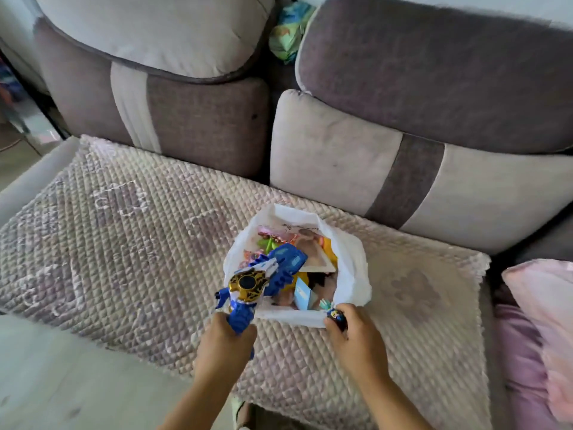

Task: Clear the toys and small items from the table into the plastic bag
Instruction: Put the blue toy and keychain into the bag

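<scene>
Nearest the camera, the left hand (226,333) grips the handle of a blue-and-white toy blaster (263,280) with a gold-and-black round emblem, its front end poking into the bag's mouth. The right hand (356,333) is curled around a small dark toy with a pale blue tuft (335,311) and pinches the bag's near rim. The white plastic bag (350,268) sits open on the pink quilted sofa cover (124,243), stuffed with colourful toys and a picture card; any writing is too blurred to read. Beyond it stand grey and purple sofa cushions (341,156).
</scene>
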Motion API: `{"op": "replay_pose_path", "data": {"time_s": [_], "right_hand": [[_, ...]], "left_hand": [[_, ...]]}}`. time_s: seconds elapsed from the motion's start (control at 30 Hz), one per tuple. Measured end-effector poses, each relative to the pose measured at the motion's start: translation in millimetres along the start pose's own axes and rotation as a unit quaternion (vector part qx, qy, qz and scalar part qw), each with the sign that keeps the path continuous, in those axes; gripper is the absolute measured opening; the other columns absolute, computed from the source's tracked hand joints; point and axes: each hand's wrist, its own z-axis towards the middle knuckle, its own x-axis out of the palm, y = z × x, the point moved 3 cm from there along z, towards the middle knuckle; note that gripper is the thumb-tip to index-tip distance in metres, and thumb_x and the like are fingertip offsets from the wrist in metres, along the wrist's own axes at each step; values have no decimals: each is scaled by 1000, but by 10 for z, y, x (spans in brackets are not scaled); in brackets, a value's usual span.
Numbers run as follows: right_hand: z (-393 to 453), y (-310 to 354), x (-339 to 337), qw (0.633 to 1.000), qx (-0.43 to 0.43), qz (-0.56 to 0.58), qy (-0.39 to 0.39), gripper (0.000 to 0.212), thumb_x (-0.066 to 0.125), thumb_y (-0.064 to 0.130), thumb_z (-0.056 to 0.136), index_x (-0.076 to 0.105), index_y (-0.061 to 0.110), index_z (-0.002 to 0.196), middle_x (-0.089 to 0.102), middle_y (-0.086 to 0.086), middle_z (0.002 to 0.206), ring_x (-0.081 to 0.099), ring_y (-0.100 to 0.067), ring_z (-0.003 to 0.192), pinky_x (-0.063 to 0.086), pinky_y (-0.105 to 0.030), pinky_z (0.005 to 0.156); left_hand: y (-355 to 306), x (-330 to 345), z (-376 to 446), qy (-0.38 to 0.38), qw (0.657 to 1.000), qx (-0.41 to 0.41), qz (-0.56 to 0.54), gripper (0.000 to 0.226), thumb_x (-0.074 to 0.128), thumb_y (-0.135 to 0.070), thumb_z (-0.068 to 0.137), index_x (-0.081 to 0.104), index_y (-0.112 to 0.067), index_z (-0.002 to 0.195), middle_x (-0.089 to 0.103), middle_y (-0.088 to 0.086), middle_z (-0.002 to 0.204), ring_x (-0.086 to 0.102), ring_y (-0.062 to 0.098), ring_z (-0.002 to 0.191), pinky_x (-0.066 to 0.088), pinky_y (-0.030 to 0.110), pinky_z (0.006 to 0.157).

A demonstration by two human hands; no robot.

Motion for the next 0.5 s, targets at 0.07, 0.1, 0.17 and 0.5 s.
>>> {"op": "replay_pose_path", "data": {"time_s": [0.07, 0.1, 0.17, 0.5], "right_hand": [[174, -11, 40, 1000, 15, 8, -11, 28, 57, 35, 88, 56, 18, 111, 57, -1, 101, 58, -18, 85, 39, -25, 61], [269, -15, 60, 999, 28, 14, -19, 28, 58, 34, 88, 56, 18, 111, 57, -1, 102, 59, -18, 85, 41, -26, 62], [469, -24, 114, 998, 44, 25, -38, 29, 58, 33, 88, 57, 19, 113, 56, 0, 103, 60, -17, 85, 44, -27, 64], [1147, -116, 457, 989, 110, 46, -85, 29, 61, 33, 87, 59, 16, 110, 57, -1, 101, 58, -17, 86, 45, -28, 66]], "left_hand": [[-191, 155, 284, 17, 1000, 15, 8, 18, 60, -23, 79, 50, -8, 80, 64, 9, 64, 54, 22, 52, 36, 25, 47], [-279, 245, 432, 24, 999, 24, 15, 19, 60, -23, 80, 52, -5, 80, 63, 9, 63, 53, 21, 51, 35, 25, 46], [-446, 437, 724, 40, 998, 32, 24, 22, 59, -25, 82, 52, -4, 84, 61, 6, 63, 53, 19, 53, 33, 25, 45], [-864, 1325, 1641, 141, 984, 37, 106, 33, 53, -27, 88, 46, -3, 110, 62, 16, 108, 59, 31, 93, 47, 34, 71]]}}
